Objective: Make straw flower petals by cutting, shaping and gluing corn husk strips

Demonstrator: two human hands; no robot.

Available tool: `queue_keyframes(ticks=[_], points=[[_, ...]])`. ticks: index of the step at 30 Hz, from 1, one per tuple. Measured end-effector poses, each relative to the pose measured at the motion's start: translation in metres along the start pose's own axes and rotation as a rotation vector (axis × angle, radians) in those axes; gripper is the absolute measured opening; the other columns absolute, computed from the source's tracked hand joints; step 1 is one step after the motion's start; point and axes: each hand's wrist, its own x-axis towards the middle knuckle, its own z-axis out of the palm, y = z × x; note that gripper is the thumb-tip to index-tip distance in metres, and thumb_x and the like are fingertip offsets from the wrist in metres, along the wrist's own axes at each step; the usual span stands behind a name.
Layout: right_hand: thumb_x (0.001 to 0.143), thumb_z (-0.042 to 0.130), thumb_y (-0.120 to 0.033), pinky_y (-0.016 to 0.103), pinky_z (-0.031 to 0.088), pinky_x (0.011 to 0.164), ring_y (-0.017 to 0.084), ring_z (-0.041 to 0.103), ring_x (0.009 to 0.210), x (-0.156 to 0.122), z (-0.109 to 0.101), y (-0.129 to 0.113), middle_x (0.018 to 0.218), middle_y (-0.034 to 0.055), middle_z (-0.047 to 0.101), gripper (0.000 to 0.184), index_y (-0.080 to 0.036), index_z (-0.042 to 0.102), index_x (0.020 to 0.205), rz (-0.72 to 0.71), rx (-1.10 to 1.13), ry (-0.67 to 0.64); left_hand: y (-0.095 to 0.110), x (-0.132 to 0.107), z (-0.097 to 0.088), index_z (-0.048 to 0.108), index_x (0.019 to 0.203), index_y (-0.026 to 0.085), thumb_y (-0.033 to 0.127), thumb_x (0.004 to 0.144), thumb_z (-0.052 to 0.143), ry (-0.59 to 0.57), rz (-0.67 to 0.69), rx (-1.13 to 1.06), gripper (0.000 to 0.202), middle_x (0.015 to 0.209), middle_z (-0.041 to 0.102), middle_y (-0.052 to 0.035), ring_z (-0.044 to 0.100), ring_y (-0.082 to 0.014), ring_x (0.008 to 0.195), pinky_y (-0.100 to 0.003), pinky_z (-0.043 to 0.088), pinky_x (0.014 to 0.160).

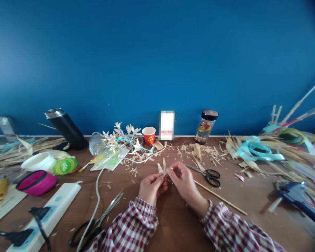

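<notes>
Between both hands, near the middle of the table, is a small pale flower of dried husk (163,166) with a few pointed petals standing up. My left hand (151,185) is closed, its thumb and fingers pinching the flower's base. From the right, my right hand (183,180) pinches at the edge of a petal, thumb against forefinger. Black-handled scissors (211,176) lie just beyond my right hand, and a thin stick (222,199) runs alongside my right forearm. A second pair of scissors (101,217) rests left of my left forearm.
Finished husk flowers (126,136) stand beside a red paper cup (148,135). Husk scraps (196,152) litter the table. At right lie a blue glue gun (299,196) and turquoise ribbon (259,148); at left, a power strip (59,199) and white cable (97,189).
</notes>
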Motion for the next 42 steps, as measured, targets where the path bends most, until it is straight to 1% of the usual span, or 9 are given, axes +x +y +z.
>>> queue_keyframes(ticks=[5,11,16,20,24,33,42], points=[[0.079,0.054,-0.036,0.024,0.043,0.056,0.013,0.052,0.059,-0.0001,0.0002,-0.0011,0.067,-0.0009,0.055,0.018,-0.019,0.049,0.074,0.006,0.0,0.01,0.0001,0.0009,0.0009,0.066,0.072,0.006,0.008,0.064,0.07,0.007,-0.001,-0.004,0.009,0.059,0.066,-0.0071,0.059,-0.0088,0.046,-0.018,0.052,0.045],[0.078,0.055,-0.034,0.024,0.043,0.056,0.013,0.053,0.059,0.0005,-0.001,-0.0039,0.066,-0.0005,0.056,0.017,-0.019,0.05,0.073,-0.007,-0.02,0.007,0.001,0.0009,0.0008,0.065,0.072,0.006,0.006,0.064,0.069,0.033,-0.005,-0.007,0.009,0.059,0.066,-0.0084,0.059,-0.0095,0.045,-0.019,0.052,0.044],[0.077,0.056,-0.034,0.023,0.043,0.056,0.013,0.053,0.059,0.0007,-0.0005,-0.004,0.067,-0.0006,0.057,0.017,-0.019,0.051,0.072,-0.006,-0.022,0.01,0.003,-0.001,0.001,0.065,0.068,0.006,0.013,0.065,0.07,0.008,-0.016,-0.027,0.009,0.059,0.066,-0.009,0.059,-0.0104,0.045,-0.02,0.053,0.044],[0.078,0.056,-0.033,0.023,0.043,0.056,0.013,0.053,0.059,0.0005,-0.0002,-0.006,0.066,-0.0008,0.056,0.017,-0.019,0.051,0.072,0.004,-0.006,0.002,0.0034,-0.0015,0.0015,0.066,0.065,0.006,0.015,0.061,0.074,-0.013,-0.001,-0.002,0.013,0.057,0.065,-0.0067,0.057,-0.0079,0.044,-0.018,0.052,0.044],[0.078,0.056,-0.032,0.023,0.044,0.057,0.013,0.054,0.06,-0.0001,-0.0003,-0.0066,0.066,-0.0009,0.057,0.015,-0.019,0.051,0.072,-0.001,-0.008,-0.003,0.0017,-0.0003,0.0004,0.067,0.066,0.007,0.016,0.06,0.076,-0.02,0.006,0.022,0.014,0.055,0.064,-0.0052,0.057,-0.0072,0.045,-0.017,0.052,0.045],[0.08,0.055,-0.033,0.024,0.044,0.057,0.014,0.055,0.06,-0.0001,-0.0003,-0.0024,0.067,-0.0006,0.057,0.016,-0.019,0.051,0.073,-0.007,-0.028,0.001,0.0011,0.0006,-0.0001,0.067,0.068,0.007,0.016,0.059,0.077,-0.004,0.018,0.044,0.016,0.058,0.065,-0.0057,0.057,-0.0071,0.045,-0.016,0.052,0.044],[0.079,0.055,-0.033,0.023,0.043,0.056,0.013,0.053,0.058,-0.0009,0.0009,-0.0054,0.065,-0.0014,0.056,0.016,-0.019,0.051,0.072,-0.002,-0.006,0.006,-0.0011,0.0012,-0.0017,0.067,0.07,0.007,0.016,0.059,0.076,-0.004,0.033,0.026,0.017,0.06,0.066,-0.006,0.057,-0.0071,0.047,-0.017,0.052,0.046]])
